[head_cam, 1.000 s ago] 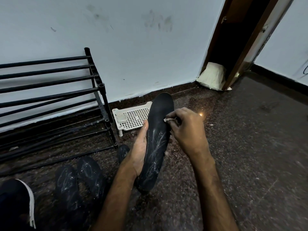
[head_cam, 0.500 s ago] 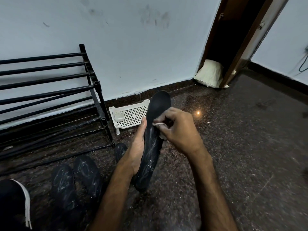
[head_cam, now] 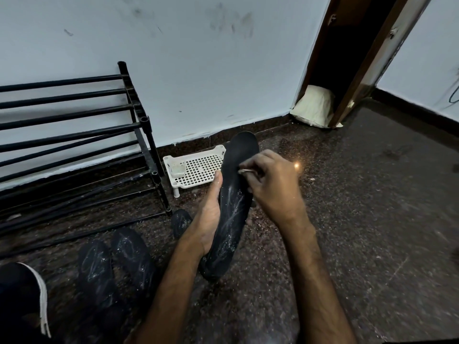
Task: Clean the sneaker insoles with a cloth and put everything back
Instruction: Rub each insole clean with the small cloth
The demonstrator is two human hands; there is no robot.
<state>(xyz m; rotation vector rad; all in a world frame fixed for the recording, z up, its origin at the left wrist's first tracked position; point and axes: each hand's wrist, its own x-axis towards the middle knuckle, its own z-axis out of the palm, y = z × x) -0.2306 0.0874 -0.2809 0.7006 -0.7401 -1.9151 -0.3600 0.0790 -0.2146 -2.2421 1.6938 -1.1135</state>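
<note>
In the head view, a black insole [head_cam: 233,202] sits at the centre of the frame, lifted off the floor [head_cam: 372,219] and tilted, its toe end pointing to 12 o'clock and its heel to 6 o'clock. Its top face is dull black, streaked with pale whitish lines and specks from the middle down to the heel; the toe part looks plainer and darker.

The left hand [head_cam: 207,219] holds the insole along its 9 o'clock edge, its grip wrapped round from beneath with the thumb lying up the edge. The right hand [head_cam: 270,184] is at 3 o'clock of the insole, its grip narrow, pinching a small pale cloth [head_cam: 244,171] against the upper part of the insole.

Toward 8 o'clock, two more insoles [head_cam: 95,269] lie side by side on the floor, also streaked with white. Another dark insole tip [head_cam: 181,222] shows just behind the left wrist. A black sneaker [head_cam: 22,301] with a white edge is in the 8 o'clock corner.

A black bar shoe rack [head_cam: 74,145] stands at 9 to 10 o'clock against the wall. A white perforated plastic stand [head_cam: 196,167] sits at 11 o'clock of the insole. At 1 o'clock a pale cushion [head_cam: 314,106] lies by an open wooden door [head_cam: 367,60].
</note>
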